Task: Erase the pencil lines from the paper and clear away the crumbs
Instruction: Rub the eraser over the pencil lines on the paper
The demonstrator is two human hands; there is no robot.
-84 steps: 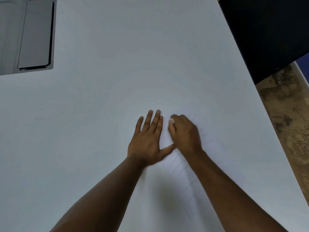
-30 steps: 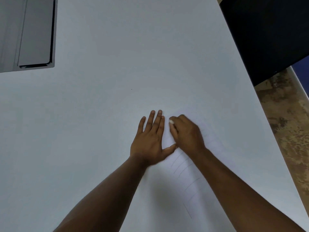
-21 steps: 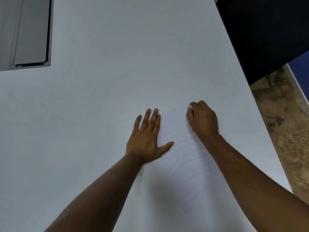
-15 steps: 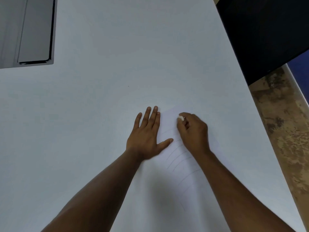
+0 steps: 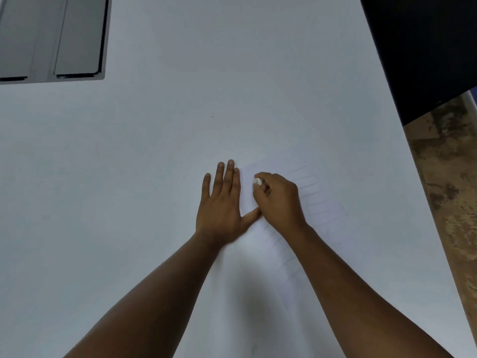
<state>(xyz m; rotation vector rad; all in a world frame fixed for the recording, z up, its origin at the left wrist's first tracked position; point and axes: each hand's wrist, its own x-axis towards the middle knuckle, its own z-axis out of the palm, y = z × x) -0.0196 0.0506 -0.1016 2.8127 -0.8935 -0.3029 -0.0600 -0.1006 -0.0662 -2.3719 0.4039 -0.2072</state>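
Note:
A white sheet of paper [image 5: 322, 202] with faint curved pencil lines lies on the white table, its far corner just beyond my hands. My left hand [image 5: 223, 202] lies flat on the paper's left edge with fingers stretched forward, pressing it down. My right hand [image 5: 280, 200] is curled around a small white eraser [image 5: 257, 181], whose tip shows between thumb and forefinger and touches the paper near its upper left part. More pencil lines show to the right of my right hand and under my right forearm. No crumbs are visible.
The white table [image 5: 129, 177] spreads wide to the left and ahead. A grey metal recessed panel [image 5: 54, 37] sits at the far left. A black surface [image 5: 426, 47] borders the table's right side, with brown mottled floor [image 5: 449, 189] beyond the edge.
My right hand with the eraser swung out to the right, then came back left beside my left hand. My left hand has stayed flat on the paper.

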